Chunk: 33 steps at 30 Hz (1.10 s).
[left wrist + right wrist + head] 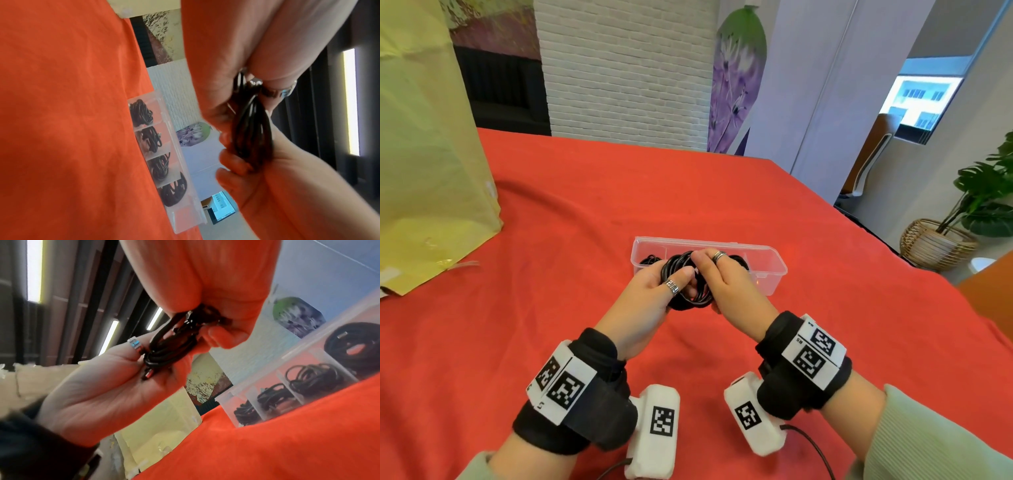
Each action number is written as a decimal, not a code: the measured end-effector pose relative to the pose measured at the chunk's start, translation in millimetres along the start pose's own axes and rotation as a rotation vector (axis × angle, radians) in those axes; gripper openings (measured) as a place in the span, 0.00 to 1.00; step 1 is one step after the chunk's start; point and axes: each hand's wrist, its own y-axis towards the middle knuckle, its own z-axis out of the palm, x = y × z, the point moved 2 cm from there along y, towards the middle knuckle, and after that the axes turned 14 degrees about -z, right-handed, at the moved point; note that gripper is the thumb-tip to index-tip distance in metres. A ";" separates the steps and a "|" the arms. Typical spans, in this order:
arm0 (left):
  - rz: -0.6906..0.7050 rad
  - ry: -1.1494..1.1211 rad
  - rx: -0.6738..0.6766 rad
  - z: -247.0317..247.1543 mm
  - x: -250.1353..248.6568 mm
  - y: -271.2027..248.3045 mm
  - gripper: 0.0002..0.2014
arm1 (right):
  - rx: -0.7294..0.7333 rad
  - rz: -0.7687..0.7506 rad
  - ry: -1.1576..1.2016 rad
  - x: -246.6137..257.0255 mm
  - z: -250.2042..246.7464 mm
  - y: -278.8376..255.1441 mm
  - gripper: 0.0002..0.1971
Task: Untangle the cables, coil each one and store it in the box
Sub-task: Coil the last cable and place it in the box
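Observation:
Both hands hold one coiled black cable [688, 284] just above the red cloth, in front of the clear plastic box [770, 284]. My left hand [654, 287] grips the coil's left side, thumb on top. My right hand [722, 281] pinches its right side. The left wrist view shows the bundled loops [252, 129] squeezed between the left hand [222, 73] and the right hand [257, 178]. From the right wrist the coil [170, 347] has a red-tipped plug by the left palm [113, 386]. The box [183, 162] holds coiled black cables [141, 113] in several compartments; its right end compartment [185, 216] is empty.
A large yellow paper bag [424, 154] stands on the table at the left. The red cloth [585, 222] covers the whole tabletop. The table's right edge runs diagonally, with a potted plant in a wicker basket [941, 240] on the floor beyond it.

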 end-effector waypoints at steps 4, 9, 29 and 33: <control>0.012 0.187 -0.093 -4.6 6.1 3.0 0.09 | -0.004 -0.079 -0.246 1.5 0.1 -0.4 0.08; 0.206 0.534 -0.209 -6.7 4.7 0.3 0.03 | 0.083 -0.157 -0.480 2.6 -1.5 -6.6 0.16; 0.270 0.490 -0.056 -13.6 4.1 4.5 0.06 | 0.050 0.080 0.222 -18.4 -3.8 15.0 0.10; 0.223 0.517 -0.070 -15.6 7.2 7.2 0.08 | 0.050 0.227 0.487 -14.9 -3.2 11.9 0.10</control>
